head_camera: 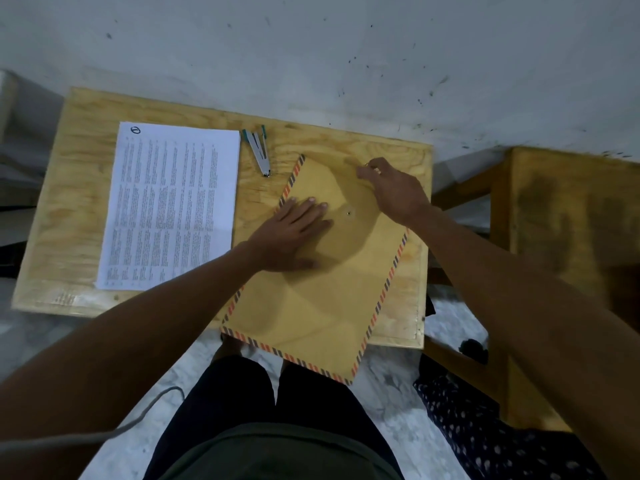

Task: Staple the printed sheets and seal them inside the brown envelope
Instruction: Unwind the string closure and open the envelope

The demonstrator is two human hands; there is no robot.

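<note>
The brown envelope (322, 271) is lying tilted on the wooden table (86, 216), its near corner overhanging the edge. The left hand (291, 233) is pressing flat on it, fingers straight. The right hand (394, 192) is pinching its far flap. The printed sheets (169, 206) are lying left of both hands, the stapler (258, 150) just beside them.

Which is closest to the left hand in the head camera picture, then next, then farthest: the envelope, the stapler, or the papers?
1. Brown envelope: right under the left hand.
2. Stapler: up beyond the hand.
3. Printed sheets: off to the left, about as near as the stapler; too close to call.
</note>
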